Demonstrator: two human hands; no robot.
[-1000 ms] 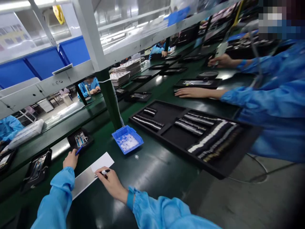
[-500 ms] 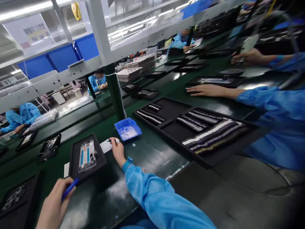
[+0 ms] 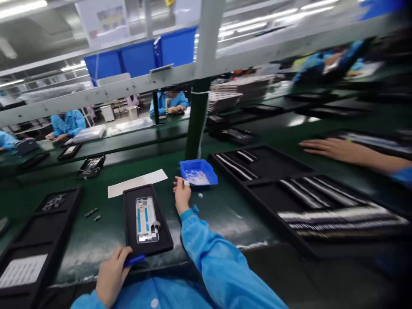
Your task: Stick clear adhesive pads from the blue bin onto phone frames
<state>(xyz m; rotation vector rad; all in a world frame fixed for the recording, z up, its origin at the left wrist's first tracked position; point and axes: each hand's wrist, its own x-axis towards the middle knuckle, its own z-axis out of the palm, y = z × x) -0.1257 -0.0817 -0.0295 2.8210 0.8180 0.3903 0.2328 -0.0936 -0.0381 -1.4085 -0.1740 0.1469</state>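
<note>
My left hand (image 3: 112,272) has its fingers wrapped round a blue stick-like tool (image 3: 135,260), at the front edge of a black foam tray (image 3: 165,238). In that tray lies a phone frame (image 3: 147,221) with blue strips and a small dark flap at its right side. My right hand (image 3: 182,193) is closed on a slim tool with a white end (image 3: 186,183), close to the left corner of a blue bin (image 3: 210,177). Small clear pieces (image 3: 197,177) fill the bin's bottom. One small clear ring (image 3: 201,195) lies on the green bench in front of it.
A white paper strip (image 3: 138,182) lies behind the tray. To the left stands a long black tray (image 3: 61,234) with small parts; two dark bits lie beside it. A large black tray (image 3: 244,191) of striped strips sits right, near a co-worker's hand (image 3: 350,151). A post (image 3: 195,124) rises behind the bin.
The view has swung left and levelled. My right hand has moved from the paper strip to beside the bin, and my left hand now rests nearer the tray's front edge.
</note>
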